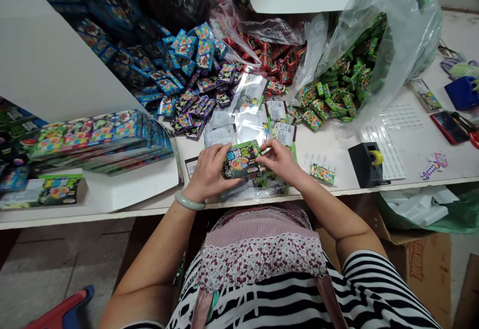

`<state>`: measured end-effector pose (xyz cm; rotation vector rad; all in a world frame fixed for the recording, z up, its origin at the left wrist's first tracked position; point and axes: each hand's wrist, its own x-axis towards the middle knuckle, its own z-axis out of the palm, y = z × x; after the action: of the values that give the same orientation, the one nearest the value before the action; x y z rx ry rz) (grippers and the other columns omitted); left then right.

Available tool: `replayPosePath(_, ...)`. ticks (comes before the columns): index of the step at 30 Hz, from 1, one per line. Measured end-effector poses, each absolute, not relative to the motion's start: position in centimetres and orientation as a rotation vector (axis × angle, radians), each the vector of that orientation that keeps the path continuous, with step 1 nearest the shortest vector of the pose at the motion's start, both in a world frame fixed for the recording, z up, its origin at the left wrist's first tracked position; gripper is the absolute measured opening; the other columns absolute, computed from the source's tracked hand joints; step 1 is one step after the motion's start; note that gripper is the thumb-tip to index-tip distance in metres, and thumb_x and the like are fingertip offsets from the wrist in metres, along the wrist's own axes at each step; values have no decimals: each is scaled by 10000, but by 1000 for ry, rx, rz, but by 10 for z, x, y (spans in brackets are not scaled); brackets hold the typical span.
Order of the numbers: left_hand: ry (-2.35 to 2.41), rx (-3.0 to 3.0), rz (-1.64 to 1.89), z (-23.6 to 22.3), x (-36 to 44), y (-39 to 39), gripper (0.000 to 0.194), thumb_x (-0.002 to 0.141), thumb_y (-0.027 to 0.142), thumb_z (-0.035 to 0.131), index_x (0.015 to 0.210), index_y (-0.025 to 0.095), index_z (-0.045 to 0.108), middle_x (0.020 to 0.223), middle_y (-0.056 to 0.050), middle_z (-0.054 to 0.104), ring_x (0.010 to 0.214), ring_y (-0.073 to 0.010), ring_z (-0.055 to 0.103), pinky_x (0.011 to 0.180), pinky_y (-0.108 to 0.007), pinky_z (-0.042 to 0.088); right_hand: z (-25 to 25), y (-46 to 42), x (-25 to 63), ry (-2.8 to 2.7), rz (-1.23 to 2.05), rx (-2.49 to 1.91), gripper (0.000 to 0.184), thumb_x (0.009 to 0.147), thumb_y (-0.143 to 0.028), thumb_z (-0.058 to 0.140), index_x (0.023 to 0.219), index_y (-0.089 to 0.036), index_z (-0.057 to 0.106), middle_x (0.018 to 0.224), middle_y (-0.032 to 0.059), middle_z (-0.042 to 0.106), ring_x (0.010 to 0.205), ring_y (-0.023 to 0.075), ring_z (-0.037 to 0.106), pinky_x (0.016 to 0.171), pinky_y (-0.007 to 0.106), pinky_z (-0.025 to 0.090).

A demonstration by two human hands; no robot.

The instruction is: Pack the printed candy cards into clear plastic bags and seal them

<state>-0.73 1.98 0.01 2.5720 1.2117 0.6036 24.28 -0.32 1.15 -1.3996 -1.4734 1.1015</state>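
Box: the black-and-green box point(240, 162) is in the hands, just above the near edge of the tabletop point(339, 142), over clear-wrapped packets point(249, 124).
Left grip: the left hand point(207, 169) is closed around the box's left part, fingers at the far edge and thumb along the near one, spread to the box's width.
Right grip: the right hand point(279, 160) has thumb and forefinger at the right end, a narrow gap between them; whether they pinch the card cannot be told.
Left-hand handling: best kept firm but light, as thin card would probably dent under a hard squeeze; the edges are a safer hold than the middle of the panel.
Right-hand handling: fingertip work close to the end suits it, with small, even pressure along the edge, so that the card does not crease or twist.
Printed face: up, towards the head camera, perhaps tipped a little.
Ends: one short end points into the left palm, the other towards the right fingertips.
Long axis: roughly left to right across the body, the right end slightly farther away.
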Motion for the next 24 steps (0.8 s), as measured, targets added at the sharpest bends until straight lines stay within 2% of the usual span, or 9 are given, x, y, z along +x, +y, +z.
replayPosePath(3, 1231, 2569, 633, -2, -5, 19, 928, 710, 558, 772, 1459, 175, 381, 1306, -186, 531, 1217, -370, 525, 1048, -523, 443, 15, -7, 238, -1611, 966, -1367, 137, 870, -341, 623, 928, -218, 645, 1009, 55, 632, 882, 179, 618, 800, 346, 512)
replayPosePath(5, 1211, 2548, 640, -4, -4, 18, 912, 714, 542, 772, 1456, 176, 389, 1299, -181, 539, 1209, -364, 533, 1047, -519, 448, 19, -9, 237, -1759, 961, -1307, 185, 918, -336, 561, 840, -213, 676, 968, 60, 640, 942, 192, 611, 864, 359, 494)
replayPosePath(8, 1196, 2507, 651, -5, -5, 19, 904, 721, 553, 767, 1457, 180, 397, 1297, -177, 543, 1209, -364, 538, 1050, -523, 454, 25, 10, 239, -1905, 1070, -1245, 274, 933, -366, 547, 771, -210, 704, 915, 45, 664, 922, 187, 622, 883, 347, 482)
replayPosePath(10, 1224, 2483, 690, -4, -7, 20, 925, 724, 575, 765, 1471, 191, 378, 1312, -176, 532, 1218, -364, 536, 1055, -527, 458, 28, 46, 247, -1873, 1045, -1333, 295, 946, -390, 526, 847, -207, 735, 910, 39, 691, 900, 185, 636, 878, 337, 482)
replayPosePath(12, 1248, 2474, 731, -2, -11, 20, 946, 730, 584, 763, 1491, 209, 346, 1324, -173, 520, 1235, -363, 529, 1067, -528, 457, 30, 101, 259, -1784, 860, -1565, 343, 975, -393, 472, 938, -185, 743, 930, 57, 714, 908, 198, 646, 872, 336, 482)
replayPosePath(15, 1239, 2477, 749, 2, -20, 18, 968, 739, 584, 760, 1516, 231, 304, 1321, -166, 516, 1238, -360, 531, 1070, -524, 466, 28, 190, 283, -1707, 525, -1957, 351, 999, -282, 418, 1200, -178, 685, 1201, 90, 705, 1127, 213, 622, 952, 318, 459)
replayPosePath(17, 1243, 2475, 744, 5, -26, 15, 969, 753, 582, 750, 1530, 242, 280, 1323, -166, 514, 1228, -361, 537, 1060, -526, 476, 26, 236, 295, -1697, 455, -2195, 357, 979, -226, 447, 1255, -148, 660, 1305, 136, 666, 1206, 244, 599, 990, 346, 446)
replayPosePath(20, 1278, 2460, 760, 5, -35, 11, 952, 780, 571, 728, 1543, 261, 251, 1325, -162, 512, 1216, -359, 544, 1046, -530, 488, 17, 271, 304, -1690, 440, -2351, 357, 900, -179, 572, 1228, -75, 667, 1333, 229, 632, 1256, 315, 577, 1032, 428, 426)
replayPosePath(24, 1288, 2437, 783, 0, -41, 15, 938, 793, 580, 711, 1544, 256, 251, 1317, -161, 520, 1212, -358, 550, 1041, -520, 496, 9, 281, 309, -1748, 475, -2447, 392, 775, -207, 742, 1146, -85, 704, 1270, 236, 668, 1211, 335, 609, 1011, 441, 452)
